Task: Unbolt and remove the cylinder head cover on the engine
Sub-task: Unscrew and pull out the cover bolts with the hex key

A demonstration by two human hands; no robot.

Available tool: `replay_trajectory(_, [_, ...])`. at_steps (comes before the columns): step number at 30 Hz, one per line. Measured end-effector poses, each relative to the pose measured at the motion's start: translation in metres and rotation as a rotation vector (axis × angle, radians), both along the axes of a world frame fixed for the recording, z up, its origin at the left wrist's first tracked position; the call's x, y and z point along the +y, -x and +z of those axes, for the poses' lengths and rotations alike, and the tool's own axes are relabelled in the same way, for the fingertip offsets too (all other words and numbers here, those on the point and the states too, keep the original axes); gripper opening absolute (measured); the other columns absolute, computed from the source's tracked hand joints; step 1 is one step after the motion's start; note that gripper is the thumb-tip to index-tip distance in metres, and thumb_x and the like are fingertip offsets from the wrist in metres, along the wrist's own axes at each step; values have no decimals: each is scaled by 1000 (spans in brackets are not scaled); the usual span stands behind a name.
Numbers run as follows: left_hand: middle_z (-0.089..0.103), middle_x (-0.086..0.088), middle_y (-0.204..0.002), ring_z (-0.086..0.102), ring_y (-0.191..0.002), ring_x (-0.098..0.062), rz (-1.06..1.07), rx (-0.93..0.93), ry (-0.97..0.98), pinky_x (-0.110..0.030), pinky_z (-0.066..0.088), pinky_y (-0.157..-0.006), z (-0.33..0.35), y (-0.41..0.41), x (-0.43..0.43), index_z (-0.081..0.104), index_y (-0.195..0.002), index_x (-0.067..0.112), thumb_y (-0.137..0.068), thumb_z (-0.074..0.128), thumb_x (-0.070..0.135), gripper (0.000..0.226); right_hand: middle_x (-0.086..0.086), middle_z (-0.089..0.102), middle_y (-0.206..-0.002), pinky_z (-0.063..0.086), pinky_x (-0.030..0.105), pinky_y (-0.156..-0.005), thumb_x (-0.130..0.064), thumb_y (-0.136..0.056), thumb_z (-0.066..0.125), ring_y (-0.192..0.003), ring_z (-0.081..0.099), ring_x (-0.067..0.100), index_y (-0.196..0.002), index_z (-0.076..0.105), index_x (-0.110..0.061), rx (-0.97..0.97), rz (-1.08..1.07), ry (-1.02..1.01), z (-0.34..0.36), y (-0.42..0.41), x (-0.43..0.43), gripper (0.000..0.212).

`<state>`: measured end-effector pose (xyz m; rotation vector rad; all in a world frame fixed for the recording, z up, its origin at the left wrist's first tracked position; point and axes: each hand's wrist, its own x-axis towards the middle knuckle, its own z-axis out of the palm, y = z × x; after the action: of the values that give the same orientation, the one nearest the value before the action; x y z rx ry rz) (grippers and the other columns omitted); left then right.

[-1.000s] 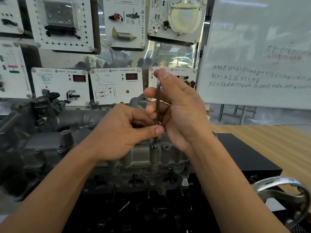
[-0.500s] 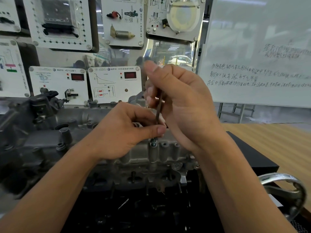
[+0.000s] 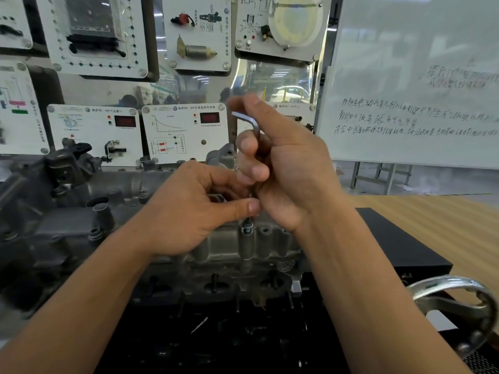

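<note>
The grey cast cylinder head cover [image 3: 270,244] lies across the engine [image 3: 67,217] in front of me. An L-shaped hex key [image 3: 252,125] stands upright with its lower tip in a bolt [image 3: 247,228] near the cover's front edge. My right hand [image 3: 283,168] grips the key's shaft, its short arm sticking out leftward above my fingers. My left hand [image 3: 194,211] rests on the cover, and its thumb and fingers pinch the key's lower shaft just above the bolt. The bolt head sits raised a little above its boss.
Behind the engine stands a wall of white training panels [image 3: 186,130]. A whiteboard [image 3: 410,85] with handwriting is at the right. A black box [image 3: 399,247] sits on the wooden table [image 3: 445,217]. A chrome handwheel [image 3: 456,311] juts out at the lower right.
My right hand has turned the hex key, so its short arm has swung into view and points left. The camera has shifted slightly. My left hand stays pinched at the key's base.
</note>
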<state>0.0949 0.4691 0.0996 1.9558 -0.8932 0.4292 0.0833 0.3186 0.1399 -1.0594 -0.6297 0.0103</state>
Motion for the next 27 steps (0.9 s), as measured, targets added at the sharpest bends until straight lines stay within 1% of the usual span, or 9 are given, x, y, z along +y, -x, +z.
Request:
replay_trajectory(4, [77, -3, -86, 73, -82, -26, -10, 18, 19, -48, 58, -84, 0, 1, 0, 78, -91, 24, -82, 76, 34, 14, -4, 42, -48, 24, 23, -43, -38, -100, 52, -38, 29, 8, -84, 68, -16, -146, -74, 59, -3, 3, 6, 33])
replay_trajectory(7, [76, -3, -83, 72, -80, -26, 8, 12, 26, -42, 58, -81, 1, 1, -2, 77, -85, 21, -79, 77, 39, 18, -5, 40, -51, 27, 28, -51, -41, -97, 52, -45, 33, 11, -69, 61, -16, -202, -48, 104, 0, 9, 4, 38])
replay_trajectory(10, [76, -2, -80, 71, -77, -24, 21, 27, 21, -35, 58, -76, 1, 0, -3, 77, -81, 20, -76, 76, 41, 21, -6, 42, -53, 33, 30, -57, -31, -88, 63, -51, 40, 13, -64, 49, -10, -250, -56, 128, 3, 13, 1, 34])
replay_trajectory(13, [75, 0, -77, 70, -72, -18, 51, 15, 12, -31, 57, -73, 2, 0, -4, 76, -79, 21, -71, 74, 48, 28, -3, 47, -57, 38, 28, -61, -20, -88, 62, -55, 45, 14, -61, 46, -16, -250, -14, 60, 2, 8, -2, 32])
replay_trajectory(17, [76, 2, -79, 72, -77, -17, 68, -4, 7, -41, 57, -82, 2, 1, -4, 77, -82, 23, -74, 74, 42, 21, 2, 56, -66, 40, 24, -58, -23, -96, 51, -56, 50, 13, -79, 57, -13, -157, 170, -77, -5, -2, -6, 21])
replay_trajectory(19, [76, 3, -82, 73, -80, -16, 69, -11, -5, -43, 57, -85, 1, 1, -4, 77, -85, 23, -75, 74, 41, 20, 2, 60, -66, 39, 22, -53, -32, -99, 46, -51, 50, 11, -88, 58, -12, -98, 217, -139, -8, -6, -6, 26])
replay_trajectory(22, [76, 4, -81, 73, -80, -14, 75, -16, -7, -42, 57, -85, 1, 2, -3, 77, -88, 22, -75, 74, 41, 23, 1, 63, -65, 39, 19, -46, -38, -103, 40, -44, 49, 8, -98, 58, -9, -16, 228, -176, -8, -13, -6, 35])
replay_trajectory(25, [76, 2, -81, 73, -79, -16, 64, -24, -6, -43, 59, -84, 1, 1, -4, 77, -88, 20, -77, 74, 39, 22, -4, 62, -62, 33, 16, -42, -36, -103, 45, -37, 43, 4, -110, 55, -10, 52, 189, -149, -5, -14, -3, 29])
replay_trajectory(27, [77, 0, -82, 73, -79, -18, 58, -23, -6, -44, 59, -83, 1, 1, -4, 77, -89, 18, -77, 74, 36, 22, -5, 59, -59, 26, 18, -41, -33, -101, 51, -35, 37, 4, -108, 58, -14, 69, 113, -144, -3, -12, 1, 21])
